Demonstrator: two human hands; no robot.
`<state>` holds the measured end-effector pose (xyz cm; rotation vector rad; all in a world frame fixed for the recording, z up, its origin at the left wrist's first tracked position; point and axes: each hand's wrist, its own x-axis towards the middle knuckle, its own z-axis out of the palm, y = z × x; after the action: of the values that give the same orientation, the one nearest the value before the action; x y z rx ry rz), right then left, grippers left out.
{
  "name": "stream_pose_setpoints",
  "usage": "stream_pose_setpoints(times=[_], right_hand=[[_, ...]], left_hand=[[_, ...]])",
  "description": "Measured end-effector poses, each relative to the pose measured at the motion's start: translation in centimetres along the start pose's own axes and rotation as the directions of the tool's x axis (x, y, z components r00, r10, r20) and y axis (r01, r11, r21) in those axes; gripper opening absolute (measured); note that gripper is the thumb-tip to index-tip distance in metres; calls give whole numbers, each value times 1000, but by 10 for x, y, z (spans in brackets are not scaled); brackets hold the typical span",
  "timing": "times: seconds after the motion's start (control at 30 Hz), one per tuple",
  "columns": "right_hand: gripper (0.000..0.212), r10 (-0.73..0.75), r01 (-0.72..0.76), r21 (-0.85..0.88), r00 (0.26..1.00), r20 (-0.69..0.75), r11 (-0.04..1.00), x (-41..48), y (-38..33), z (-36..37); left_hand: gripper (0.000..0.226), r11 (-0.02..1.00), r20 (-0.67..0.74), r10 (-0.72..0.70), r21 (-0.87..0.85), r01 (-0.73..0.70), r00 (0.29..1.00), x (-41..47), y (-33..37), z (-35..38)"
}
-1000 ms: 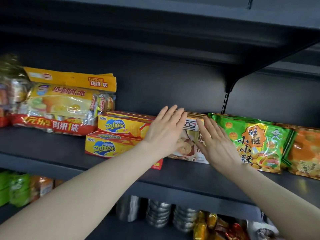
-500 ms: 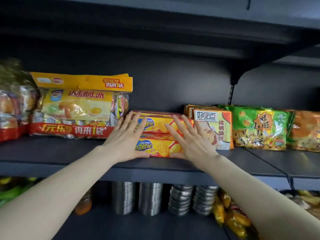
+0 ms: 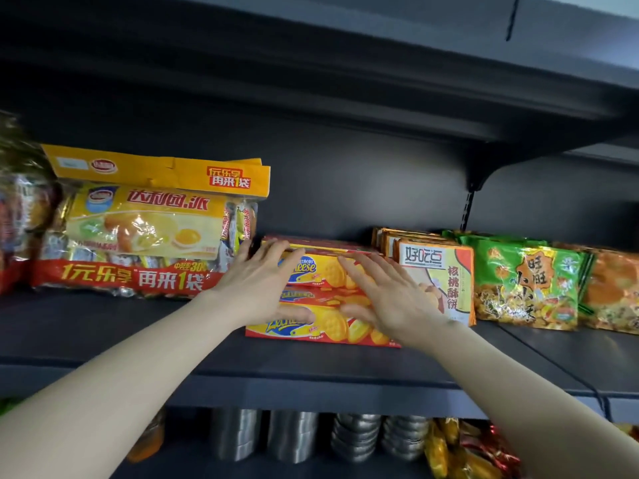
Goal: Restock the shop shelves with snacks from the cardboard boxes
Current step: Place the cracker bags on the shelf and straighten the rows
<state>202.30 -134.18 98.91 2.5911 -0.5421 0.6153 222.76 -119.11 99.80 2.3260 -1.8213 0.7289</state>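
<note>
Two yellow Zecheese cracker boxes (image 3: 325,323) lie stacked on the dark middle shelf (image 3: 311,361). My left hand (image 3: 257,288) rests flat on their left front, fingers straight and spread, thumb on the lower box. My right hand (image 3: 387,299) presses flat against their right front, fingers pointing up and left. Neither hand grips anything. No cardboard box is in view.
A big yellow and red cake pack (image 3: 148,229) stands left of the boxes. To the right stand white walnut biscuit packs (image 3: 446,274), green snack bags (image 3: 525,285) and orange bags (image 3: 612,292). Silver cans (image 3: 294,440) and shiny bags (image 3: 463,451) fill the shelf below. Another shelf hangs overhead.
Both hands moved left from the white biscuit packs to the Zecheese boxes. Since half a second ago they stay flat against the stack's front, which sits closer to the cake pack.
</note>
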Motion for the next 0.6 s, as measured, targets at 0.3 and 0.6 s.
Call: stream_pose_setpoints(times=[0.3,0.6], right_hand=[[65,93,-81,-82,982,163,993,57,12,5],[67,39,-42,5,962,270,999,94,18,12]], left_hand=[[60,998,38,-42,-54,44,998,51,-4,5],[59,996,94,-87,-24,90,992,77,-20,14]])
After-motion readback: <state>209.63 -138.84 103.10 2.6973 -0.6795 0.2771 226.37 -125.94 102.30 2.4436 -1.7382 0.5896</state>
